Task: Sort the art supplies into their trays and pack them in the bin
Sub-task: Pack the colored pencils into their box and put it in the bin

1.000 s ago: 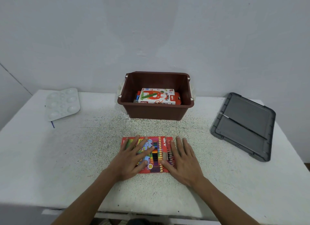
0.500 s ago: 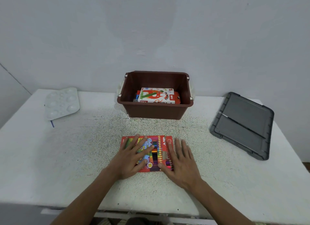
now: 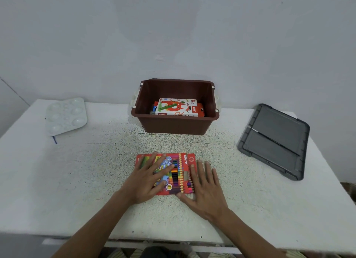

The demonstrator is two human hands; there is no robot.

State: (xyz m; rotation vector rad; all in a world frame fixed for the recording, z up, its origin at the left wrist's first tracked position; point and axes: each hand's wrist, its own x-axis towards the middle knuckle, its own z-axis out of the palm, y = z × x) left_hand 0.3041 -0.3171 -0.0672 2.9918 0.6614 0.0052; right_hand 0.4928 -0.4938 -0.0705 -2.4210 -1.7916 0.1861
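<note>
Upper left, a white palette point(image 3: 65, 116) lies on the worktop point(image 3: 92, 184). Lower centre, the left hand point(image 3: 148, 178) rests flat, fingers spread, on the coloured-pencil box point(image 3: 179, 173). The right hand point(image 3: 206, 188), flat too, presses its right edge, probably squaring it for the bin point(image 3: 173, 125) at centre.

"OIL PASTELS" on white box point(image 3: 176, 107), "18" on red pencil pack point(image 3: 169, 187)

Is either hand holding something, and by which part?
Nothing is gripped. The left hand lies flat on the flat red box of coloured pencils; the right hand lies at its right edge.
</note>
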